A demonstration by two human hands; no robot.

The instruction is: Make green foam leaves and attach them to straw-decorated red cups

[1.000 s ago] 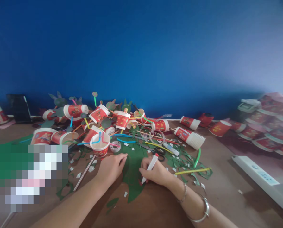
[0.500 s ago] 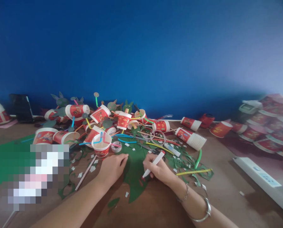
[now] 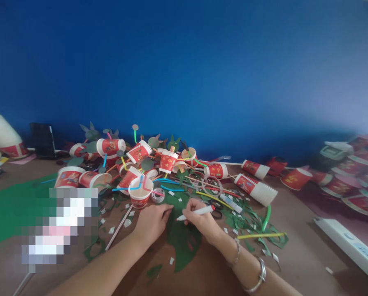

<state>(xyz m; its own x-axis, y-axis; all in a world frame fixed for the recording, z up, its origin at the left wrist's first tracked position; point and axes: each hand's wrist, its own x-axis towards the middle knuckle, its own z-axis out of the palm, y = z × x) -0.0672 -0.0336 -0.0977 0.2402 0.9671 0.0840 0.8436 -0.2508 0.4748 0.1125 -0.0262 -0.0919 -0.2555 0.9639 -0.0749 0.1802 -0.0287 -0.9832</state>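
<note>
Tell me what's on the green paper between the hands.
Reddish marking shows on the green paper; the right hand holds a white marker over it. Whatever that hand covers cannot be seen.

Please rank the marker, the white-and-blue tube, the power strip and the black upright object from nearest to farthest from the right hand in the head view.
1. Marker: held in the right hand.
2. White-and-blue tube: just beyond, to the right.
3. Power strip: farther off, at the right side.
4. Black upright object: far left, near the blue wall.
</note>
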